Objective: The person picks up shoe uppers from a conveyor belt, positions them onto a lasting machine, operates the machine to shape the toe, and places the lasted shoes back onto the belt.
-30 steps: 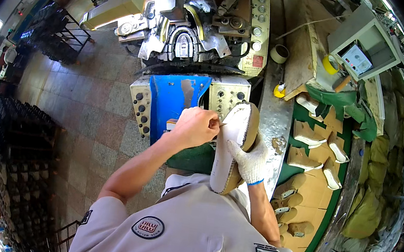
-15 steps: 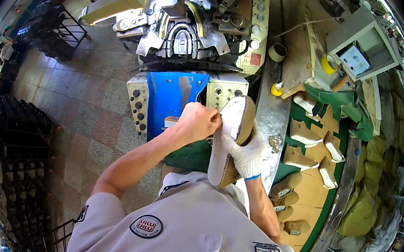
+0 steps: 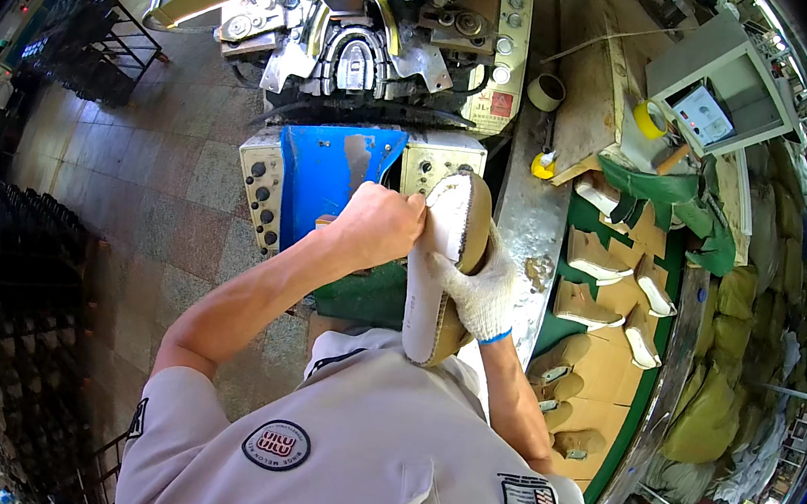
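An unfinished tan shoe (image 3: 444, 267) with a white insole board facing the camera is held upright in front of the person's chest, its toe pointing up toward the machine and its heel down near the shirt. The right hand (image 3: 479, 292), in a white knit glove with a blue cuff, wraps around the shoe's middle from the right side, its fingers closed around the upper. The bare left hand (image 3: 376, 227) is at the toe end, its fingers curled together and pinching the edge of the upper where it meets the white insole. Just behind the shoe stands a blue panel (image 3: 324, 174) flanked by two beige control boxes with knobs and buttons, and above that sits a grey metal shoe-lasting machine (image 3: 349, 39) with curved clamps. To the right runs a worn metal rail (image 3: 528, 207), and beyond it a green conveyor tray (image 3: 654, 384) carries cardboard sheets and several more tan shoe uppers (image 3: 596, 256) with white insoles. Near the top of that side lie a roll of beige tape (image 3: 545, 92), a roll of yellow tape (image 3: 649, 119) and a small grey meter box (image 3: 708, 108). Yellow-green sacks (image 3: 719, 392) are heaped along the far right. On the left, over a tiled floor (image 3: 150, 181), stand dark wire racks (image 3: 26, 286).
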The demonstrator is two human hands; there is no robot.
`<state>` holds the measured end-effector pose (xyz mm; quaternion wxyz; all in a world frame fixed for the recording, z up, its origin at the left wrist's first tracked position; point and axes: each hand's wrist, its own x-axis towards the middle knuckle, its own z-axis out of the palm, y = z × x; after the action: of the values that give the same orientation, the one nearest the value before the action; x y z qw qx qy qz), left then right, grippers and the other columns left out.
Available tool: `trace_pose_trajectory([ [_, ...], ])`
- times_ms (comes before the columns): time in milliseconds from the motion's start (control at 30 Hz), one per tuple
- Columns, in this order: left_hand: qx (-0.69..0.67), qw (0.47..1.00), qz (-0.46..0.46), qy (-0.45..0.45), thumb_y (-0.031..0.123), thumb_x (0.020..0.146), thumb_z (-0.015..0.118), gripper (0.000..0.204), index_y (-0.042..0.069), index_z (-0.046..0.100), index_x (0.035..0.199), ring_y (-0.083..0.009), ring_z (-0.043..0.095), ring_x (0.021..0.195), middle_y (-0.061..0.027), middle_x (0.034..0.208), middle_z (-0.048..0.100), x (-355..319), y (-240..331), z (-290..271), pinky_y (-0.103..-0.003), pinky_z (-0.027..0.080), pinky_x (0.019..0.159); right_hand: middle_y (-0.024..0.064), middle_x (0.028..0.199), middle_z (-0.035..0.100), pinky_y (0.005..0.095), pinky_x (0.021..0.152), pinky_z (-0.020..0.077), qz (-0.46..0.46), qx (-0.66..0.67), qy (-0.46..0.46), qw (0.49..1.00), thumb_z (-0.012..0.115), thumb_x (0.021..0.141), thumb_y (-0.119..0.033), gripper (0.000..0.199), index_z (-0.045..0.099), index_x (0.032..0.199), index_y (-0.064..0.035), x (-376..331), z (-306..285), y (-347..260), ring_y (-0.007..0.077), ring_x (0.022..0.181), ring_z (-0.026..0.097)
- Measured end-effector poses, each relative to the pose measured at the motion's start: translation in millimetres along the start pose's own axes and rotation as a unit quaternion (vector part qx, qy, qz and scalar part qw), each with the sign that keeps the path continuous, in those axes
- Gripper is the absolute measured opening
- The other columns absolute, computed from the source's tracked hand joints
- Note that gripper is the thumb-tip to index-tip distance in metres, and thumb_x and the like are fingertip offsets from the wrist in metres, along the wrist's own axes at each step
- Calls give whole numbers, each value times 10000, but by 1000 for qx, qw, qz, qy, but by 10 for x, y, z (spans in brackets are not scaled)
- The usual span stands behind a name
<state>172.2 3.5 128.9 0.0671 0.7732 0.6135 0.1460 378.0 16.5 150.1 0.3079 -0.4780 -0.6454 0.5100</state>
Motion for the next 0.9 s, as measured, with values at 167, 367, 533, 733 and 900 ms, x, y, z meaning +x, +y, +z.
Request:
trace_pose_trajectory([
  [167,-414,870,-233,130,93,883,631,170,-30,711,799,-195,638,513,-92,632,679,49,-26,97,-349,507,483,118,1184,722,328,935,543,-8,8,11,1000,881,734,-289,768,572,1381,-14,-19,-24,-45,167,1056,680],
  [367,-429,869,-238,56,100,898,619,235,-38,721,1059,-173,713,700,-86,855,752,70,-116,-33,-357,536,589,111,1185,721,322,928,544,-8,55,-11,998,885,728,-276,789,565,1398,-8,-21,-70,-6,159,1051,675],
  [533,-94,991,2,91,128,903,646,326,26,633,1212,-310,705,734,-182,927,735,49,-145,-129,-402,548,618,122,1162,709,344,923,540,6,66,-47,997,894,706,-274,783,580,1351,40,-16,-55,-13,172,1034,660],
  [733,-284,931,-143,179,98,847,694,190,-23,735,988,-161,630,575,-110,783,743,122,-188,-138,-321,488,542,111,1201,700,336,946,531,-6,90,-88,992,896,715,-274,825,553,1402,26,-7,-109,-36,154,1054,646],
  [900,-453,868,-189,72,67,886,679,393,-13,648,1269,-52,556,685,-73,982,746,110,-195,-337,-286,510,612,101,1220,688,326,947,528,13,128,-122,984,899,731,-289,822,556,1406,32,30,-239,45,149,1054,635],
])
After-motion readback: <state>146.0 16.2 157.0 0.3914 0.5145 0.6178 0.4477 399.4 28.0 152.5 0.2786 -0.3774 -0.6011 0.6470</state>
